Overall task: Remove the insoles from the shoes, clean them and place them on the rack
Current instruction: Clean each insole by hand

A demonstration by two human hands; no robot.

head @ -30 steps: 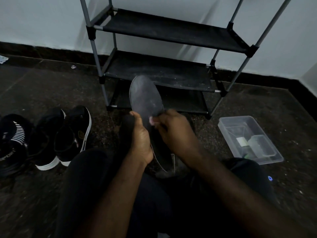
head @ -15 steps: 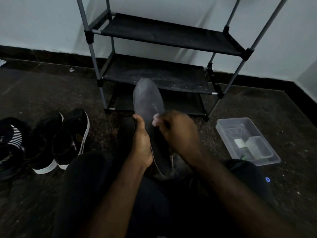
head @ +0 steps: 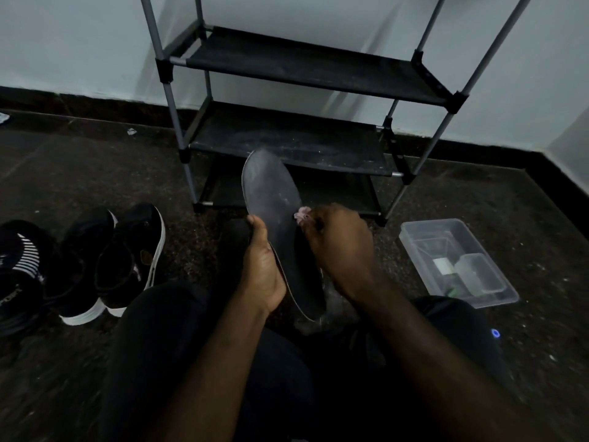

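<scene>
- left hand (head: pixel 263 269) grips the insole (head: pixel 280 224); brace it firmly
- right hand (head: pixel 338 247) pinches a pink cloth (head: pixel 301 214); wipe toward the dusty toe

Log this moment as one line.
cleaning | left hand holds dark grey insole | right hand pinches small pink cloth against it | black shelf rack behind

Floor (head: pixel 95 167): shoes (head: pixel 127 260), rack (head: pixel 287 145), plastic box (head: pixel 414 260).

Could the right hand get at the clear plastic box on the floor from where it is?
Probably yes. The clear plastic box sits open just beside the right hand, with nothing lying between them; but that hand is pinching a small cloth.
</scene>
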